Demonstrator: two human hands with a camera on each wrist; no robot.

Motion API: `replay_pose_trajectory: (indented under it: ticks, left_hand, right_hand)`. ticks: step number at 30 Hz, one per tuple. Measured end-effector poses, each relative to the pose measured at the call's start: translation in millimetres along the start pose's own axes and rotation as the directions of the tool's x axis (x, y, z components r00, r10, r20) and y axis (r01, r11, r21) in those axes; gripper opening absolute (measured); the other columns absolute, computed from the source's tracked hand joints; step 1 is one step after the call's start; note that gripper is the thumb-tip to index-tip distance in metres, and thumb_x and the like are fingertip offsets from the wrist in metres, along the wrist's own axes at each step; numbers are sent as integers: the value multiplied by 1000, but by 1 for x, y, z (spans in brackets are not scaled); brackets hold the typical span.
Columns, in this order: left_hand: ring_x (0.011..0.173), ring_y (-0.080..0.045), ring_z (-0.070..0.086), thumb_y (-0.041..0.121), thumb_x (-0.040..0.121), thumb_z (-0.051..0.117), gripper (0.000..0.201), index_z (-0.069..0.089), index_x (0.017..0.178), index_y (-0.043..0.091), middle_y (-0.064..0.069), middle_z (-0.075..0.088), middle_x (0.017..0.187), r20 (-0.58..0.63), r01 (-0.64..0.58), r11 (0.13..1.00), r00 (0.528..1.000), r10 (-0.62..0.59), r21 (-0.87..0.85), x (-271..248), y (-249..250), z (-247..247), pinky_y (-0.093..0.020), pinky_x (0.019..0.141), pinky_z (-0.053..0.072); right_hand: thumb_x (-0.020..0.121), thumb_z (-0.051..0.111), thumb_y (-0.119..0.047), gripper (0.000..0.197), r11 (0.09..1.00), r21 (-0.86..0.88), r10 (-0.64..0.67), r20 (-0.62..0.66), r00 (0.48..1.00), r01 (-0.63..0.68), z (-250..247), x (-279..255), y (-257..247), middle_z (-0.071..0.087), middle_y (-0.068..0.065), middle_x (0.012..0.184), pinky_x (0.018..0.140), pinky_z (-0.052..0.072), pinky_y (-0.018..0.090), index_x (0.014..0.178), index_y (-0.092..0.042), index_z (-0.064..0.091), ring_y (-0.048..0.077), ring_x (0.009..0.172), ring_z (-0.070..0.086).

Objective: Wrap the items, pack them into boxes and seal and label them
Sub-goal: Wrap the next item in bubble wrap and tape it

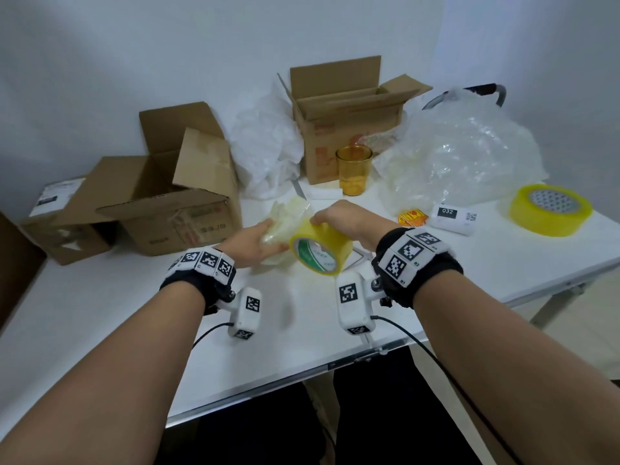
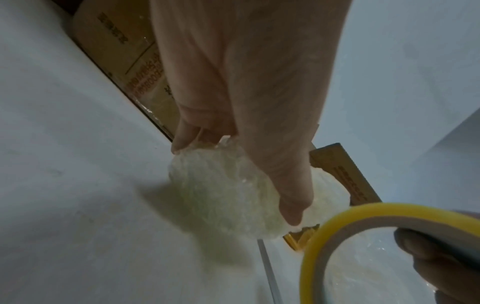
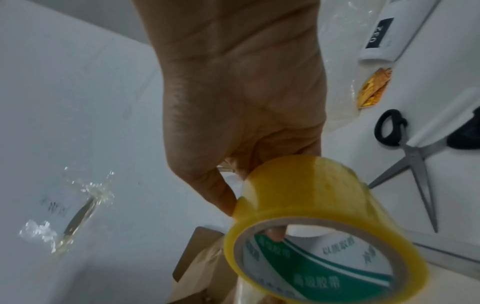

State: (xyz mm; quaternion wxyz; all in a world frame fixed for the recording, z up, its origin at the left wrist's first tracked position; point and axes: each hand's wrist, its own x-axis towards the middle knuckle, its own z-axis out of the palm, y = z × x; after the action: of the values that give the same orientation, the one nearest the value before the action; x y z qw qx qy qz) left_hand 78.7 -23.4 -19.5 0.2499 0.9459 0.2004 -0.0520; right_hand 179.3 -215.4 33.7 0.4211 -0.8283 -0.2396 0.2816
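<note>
My left hand [image 1: 260, 241] grips a bundle wrapped in bubble wrap [image 1: 285, 223] just above the white table [image 1: 134, 313]. In the left wrist view the thumb and fingers [image 2: 293, 214] curl around the bundle [image 2: 221, 195]. My right hand [image 1: 339, 218] holds a yellow tape roll [image 1: 320, 250] right beside the bundle, with fingers through its core. The right wrist view shows the tape roll [image 3: 311, 205] with a green printed core and one fingertip inside. An amber plastic cup [image 1: 354, 169] stands unwrapped behind the hands.
An open box [image 1: 177, 196] lies at the left and a taller open box [image 1: 345, 122] at the back. Bubble wrap [image 1: 469, 156] is heaped at the right, by a second tape roll [image 1: 550, 209] and a label roll [image 1: 453, 218]. Scissors [image 3: 415, 160] lie near my right hand.
</note>
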Motion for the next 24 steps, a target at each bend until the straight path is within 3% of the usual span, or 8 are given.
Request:
replay_pose_trajectory:
  ticks: [2, 5, 10, 14, 17, 21, 24]
  left_hand:
    - [140, -24, 38, 52, 90, 60, 83, 18, 156, 26, -5, 39, 153, -39, -16, 999, 999, 15, -37, 1, 2, 0, -25, 105, 31]
    - [141, -24, 36, 52, 91, 59, 76, 23, 155, 30, -6, 40, 153, -52, -19, 998, 999, 16, -64, 2, 3, -1, -30, 112, 30]
    - [140, -20, 38, 54, 90, 59, 75, 28, 154, 30, -2, 43, 151, 1, -20, 996, 1000, 21, -85, 4, 0, -7, -38, 116, 30]
    - [127, -17, 53, 59, 86, 61, 62, 48, 142, 36, 4, 60, 135, 54, -73, 990, 995, 80, -125, 5, 3, -15, -43, 111, 39]
    - [122, -15, 55, 50, 92, 60, 49, 54, 138, 33, 4, 62, 131, 80, -80, 991, 993, 89, -110, 5, 4, -26, -39, 109, 40]
    - [125, -20, 52, 33, 90, 69, 49, 56, 137, 24, -5, 58, 135, -165, -55, 993, 986, 37, -107, 10, 6, -28, -27, 103, 39]
    - [128, -22, 52, 26, 93, 66, 47, 55, 138, 21, -8, 58, 137, -226, -78, 988, 973, 46, -133, 7, 4, -21, -26, 102, 38]
  right_hand:
    - [89, 62, -29, 30, 996, -92, -9, -5, 1000, 9, 2, 3, 0, 60, 10, 105, 71, 41, 30, 106, -4, 61, 24, 90, 56]
    - [90, 61, -30, 24, 989, -145, -14, -3, 1000, 14, 2, 4, 2, 59, 10, 101, 74, 43, 31, 96, -8, 58, 25, 90, 56]
    - [92, 62, -33, 33, 995, -101, -1, 19, 1000, 3, 6, 5, 8, 64, 18, 111, 87, 51, 40, 106, -4, 59, 32, 101, 63]
    - [95, 60, -29, 37, 999, 29, 33, 74, 997, -35, 10, 6, 10, 66, 15, 105, 81, 55, 38, 116, 1, 58, 29, 93, 66]
    - [95, 60, -29, 38, 993, 106, 42, 114, 993, -54, 8, 9, 6, 68, 15, 107, 87, 56, 41, 119, 1, 58, 29, 97, 67]
    - [98, 56, -26, 33, 985, 161, 39, 129, 991, -60, 15, 11, -2, 66, 16, 116, 88, 55, 37, 120, -1, 57, 28, 106, 65]
    - [99, 55, -24, 21, 984, 165, 49, 126, 991, -69, 24, 12, -6, 67, 16, 107, 81, 55, 35, 110, -7, 57, 27, 97, 67]
